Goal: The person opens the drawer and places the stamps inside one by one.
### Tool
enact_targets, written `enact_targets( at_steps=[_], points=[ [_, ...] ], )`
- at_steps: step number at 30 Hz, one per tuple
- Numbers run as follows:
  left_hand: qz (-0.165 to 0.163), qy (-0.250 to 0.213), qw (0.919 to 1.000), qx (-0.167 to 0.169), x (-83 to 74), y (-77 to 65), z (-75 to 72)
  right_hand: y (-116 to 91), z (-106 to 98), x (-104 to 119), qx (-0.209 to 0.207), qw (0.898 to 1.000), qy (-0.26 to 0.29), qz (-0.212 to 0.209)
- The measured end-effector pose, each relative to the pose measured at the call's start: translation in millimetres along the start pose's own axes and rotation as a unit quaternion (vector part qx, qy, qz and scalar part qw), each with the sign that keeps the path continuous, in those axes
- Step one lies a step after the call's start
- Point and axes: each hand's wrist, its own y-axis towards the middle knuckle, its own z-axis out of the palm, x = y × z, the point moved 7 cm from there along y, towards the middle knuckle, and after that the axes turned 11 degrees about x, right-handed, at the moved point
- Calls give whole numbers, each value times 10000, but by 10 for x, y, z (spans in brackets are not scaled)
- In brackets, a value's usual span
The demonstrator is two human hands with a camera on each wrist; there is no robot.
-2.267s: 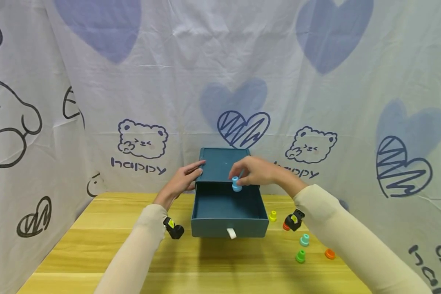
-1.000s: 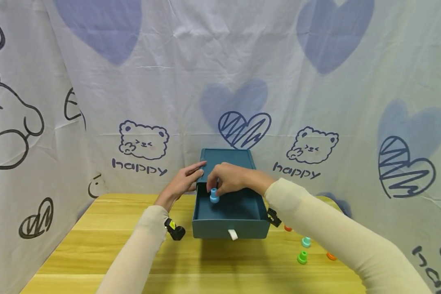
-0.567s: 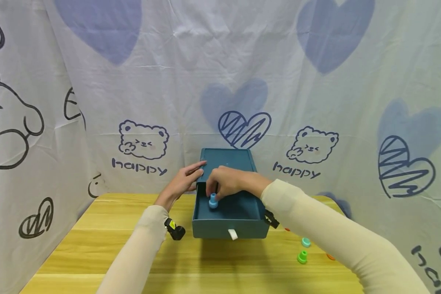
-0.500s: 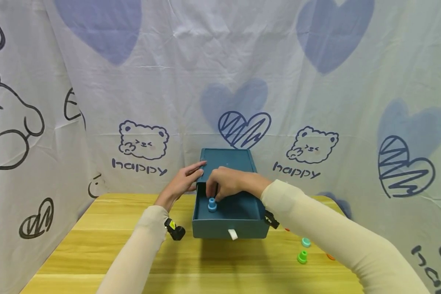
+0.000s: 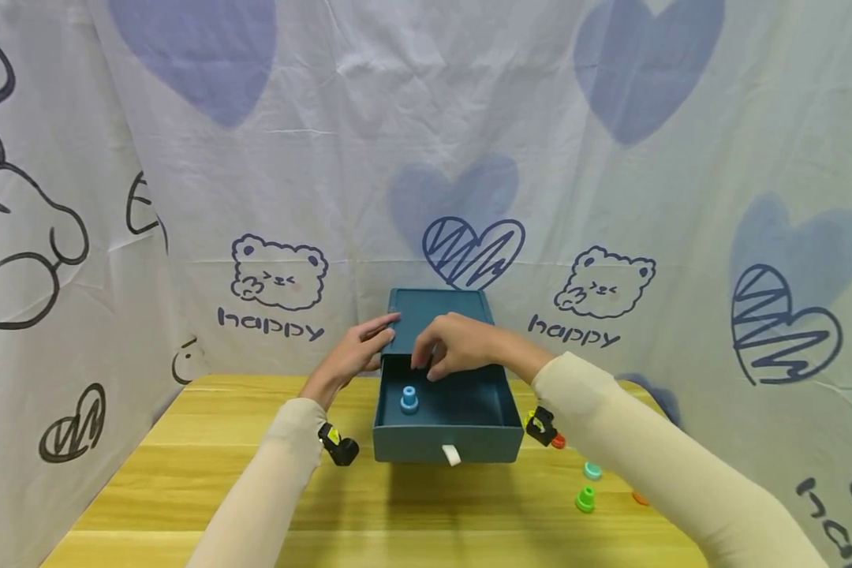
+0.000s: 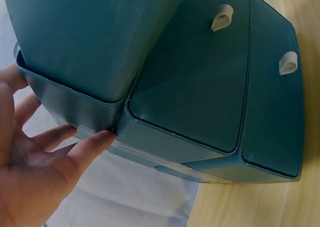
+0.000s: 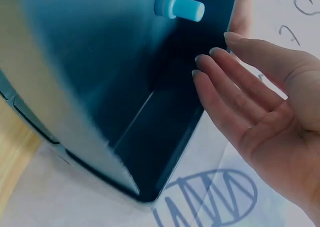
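Observation:
A small light-blue stepped plastic peg (image 5: 409,402) stands upright at the left inside the pulled-out top drawer (image 5: 447,444) of a dark teal cabinet (image 5: 440,309). My right hand (image 5: 461,345) hovers over the back of that drawer, holding nothing. Its fingers are loosely bent, with a gap between thumb and fingertips. The right wrist view shows these fingers apart from the blue peg (image 7: 180,6). My left hand (image 5: 351,351) rests against the cabinet's left side, fingers extended. In the left wrist view its fingertips touch the wall beside the top drawer, above two closed drawers (image 6: 192,82).
Right of the cabinet, several similar pegs stand on the wooden table (image 5: 241,473): green (image 5: 585,499), turquoise (image 5: 592,471), red (image 5: 558,442), yellow (image 5: 530,420) and orange (image 5: 640,498). My right sleeve and wrist camera partly cover some. A printed cloth (image 5: 369,142) hangs close behind.
My right hand carried the blue peg leftward and down into the drawer, let go of it, then rose slightly to the right. My left hand stayed on the cabinet.

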Motion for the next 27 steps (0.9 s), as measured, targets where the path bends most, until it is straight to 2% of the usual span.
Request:
enact_targets(
  at_steps=[9,16,27],
  points=[
    [-128,-57,9999,81,-32,36,-3,-341,-45,-167,-323,9985,357,262],
    [-154,144,9994,257,-59,21,-31,-665,-15,-307,-672,9933,688,638],
    [-280,268,9981,470,-71,58,-68,-1193,120,-700,-1217,9841,1120,654]
  ],
)
